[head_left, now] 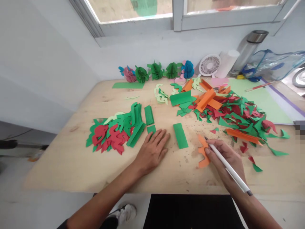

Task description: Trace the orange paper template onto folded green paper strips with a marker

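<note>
The fingers of the right hand [227,156], at right of centre in the lower half of the frame, are clamped on a white pen [230,167], its dark tip pointing up and left, and the thumb rests against the right edge of a wavy orange cutout [203,152] just beneath that tip. The left hand [152,152], at the lower centre, lies palm down with its fingers stretched out and close side by side; their tips meet a small green piece [151,128] in the view, though I cannot tell whether they press on it. Between the hands is a green rectangle [180,136], and just above the small piece sits a folded green strip [149,115]. Farther out, left of centre, red cutouts [118,140] overlap green cutouts [124,122]. At the right, a heap of scraps [245,111] spreads below and beside folded orange strips [206,99]. All this lies on a wooden table [71,168]. Along the wall at the upper centre stand five paper figures [156,71], with a small fan [210,65], a white cylinder [228,65] and a bottle [246,52] to their right
</note>
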Demonstrator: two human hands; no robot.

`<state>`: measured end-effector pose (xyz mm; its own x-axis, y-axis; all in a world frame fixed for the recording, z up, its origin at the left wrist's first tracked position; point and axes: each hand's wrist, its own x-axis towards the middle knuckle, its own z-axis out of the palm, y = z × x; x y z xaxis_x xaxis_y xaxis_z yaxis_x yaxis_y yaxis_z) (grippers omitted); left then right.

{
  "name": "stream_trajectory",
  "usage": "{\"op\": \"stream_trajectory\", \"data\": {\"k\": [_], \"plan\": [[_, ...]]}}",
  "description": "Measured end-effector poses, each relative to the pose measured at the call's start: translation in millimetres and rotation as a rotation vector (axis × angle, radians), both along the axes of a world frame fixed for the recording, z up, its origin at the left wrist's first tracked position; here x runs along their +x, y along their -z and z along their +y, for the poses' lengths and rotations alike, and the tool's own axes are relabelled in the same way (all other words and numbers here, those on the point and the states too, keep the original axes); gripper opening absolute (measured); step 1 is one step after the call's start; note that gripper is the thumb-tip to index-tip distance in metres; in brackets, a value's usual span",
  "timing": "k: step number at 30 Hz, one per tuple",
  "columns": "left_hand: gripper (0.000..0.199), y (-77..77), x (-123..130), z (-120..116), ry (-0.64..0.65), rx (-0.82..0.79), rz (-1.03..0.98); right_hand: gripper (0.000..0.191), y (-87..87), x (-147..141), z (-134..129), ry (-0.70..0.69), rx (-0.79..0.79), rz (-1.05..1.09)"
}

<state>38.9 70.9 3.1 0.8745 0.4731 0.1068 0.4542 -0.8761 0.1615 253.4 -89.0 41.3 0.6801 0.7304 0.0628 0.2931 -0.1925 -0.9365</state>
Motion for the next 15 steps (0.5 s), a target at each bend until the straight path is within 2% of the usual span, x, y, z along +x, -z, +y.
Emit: {"op": "stream_trajectory", "data": {"k": [3, 7, 12, 15], "plan": [[0.051, 7.7, -19.5, 11.3, -0.025, 0.06, 0.008, 0.019, 2.3, -1.3, 0.3, -0.001, -0.01, 0.008], [0.046, 2.3, -23.7, 12.6, -0.072, 0.048, -0.07, 0.02, 3.9, -4.0, 3.7, -0.008, -0.021, 0.022], [0.053, -8.9, 17.7, -10.2, 0.061, -0.077, -0.13, 0.021, 2.5, -6.3, 9.1, -0.048, -0.01, 0.035], [0.054, -9.5, 41.9, -17.5, 0.113, -0.091, -0.1, 0.021, 2.1, -4.0, 11.2, -0.058, 0.003, 0.027]]}}
